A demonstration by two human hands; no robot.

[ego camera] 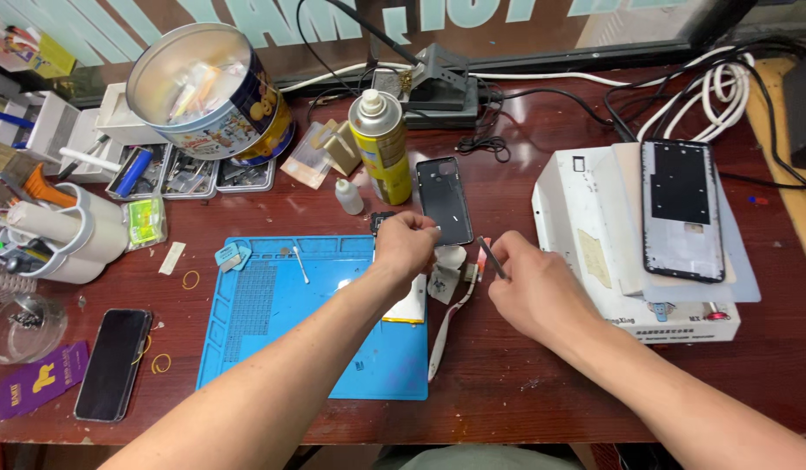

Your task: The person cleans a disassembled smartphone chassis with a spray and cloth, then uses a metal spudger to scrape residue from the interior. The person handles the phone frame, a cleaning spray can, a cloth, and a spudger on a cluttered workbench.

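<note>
The dark red tabletop point(542, 383) is crowded, and most of the risk lies in that crowding. Toward its right edge a white heating box point(594, 252) carries a phone frame point(681, 209), screen side up and close to the box's near edge; a sweep of the right forearm could push it off. At the near middle lies a blue work mat point(272, 322), with a black phone point(113, 364) beside it toward the left edge. A yellow spray can point(381, 148) stands upright just behind the hands, next to a black back cover point(445, 200), and a quick lift of the left hand point(406, 246) could tip it. That hand is pinched shut on a small dark part, too small to identify, held above the mat's far right corner. The right hand point(529, 283) grips thin tweezers point(493, 258), tips pointing toward the part; a slip could flick it among the clutter or scratch it.
</note>
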